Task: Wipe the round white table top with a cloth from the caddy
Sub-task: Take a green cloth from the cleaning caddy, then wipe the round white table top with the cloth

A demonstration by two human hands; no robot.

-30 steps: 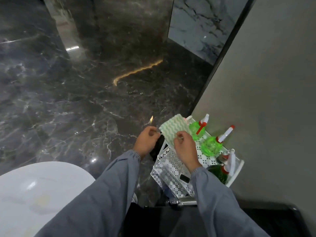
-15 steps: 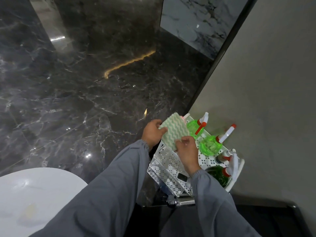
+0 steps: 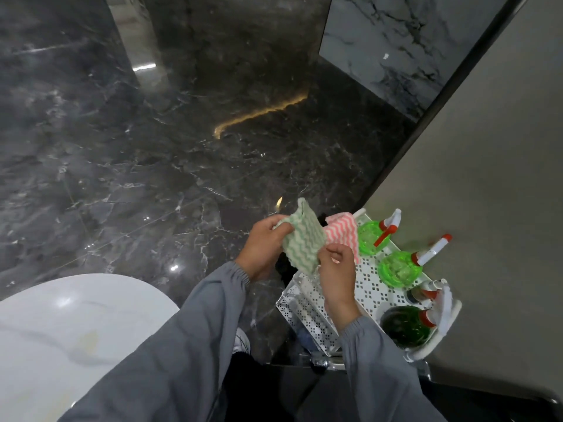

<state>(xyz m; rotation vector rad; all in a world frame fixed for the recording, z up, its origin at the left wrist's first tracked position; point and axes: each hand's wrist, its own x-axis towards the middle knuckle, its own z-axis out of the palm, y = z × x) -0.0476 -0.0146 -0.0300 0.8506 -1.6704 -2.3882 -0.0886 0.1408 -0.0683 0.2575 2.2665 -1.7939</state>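
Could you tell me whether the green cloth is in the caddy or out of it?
Out. The left hand and right hand hold the green cloth clear of the caddy; a pink cloth shows behind it.

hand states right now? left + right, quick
Left hand: closed, gripping the upper corner of the green-striped cloth.
Right hand: closed, pinching the same cloth's lower edge.

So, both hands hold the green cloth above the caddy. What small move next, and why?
Probably swing the green cloth to the white table top: left hand and right hand both grip it above the caddy, and a yellowish stain shows there.
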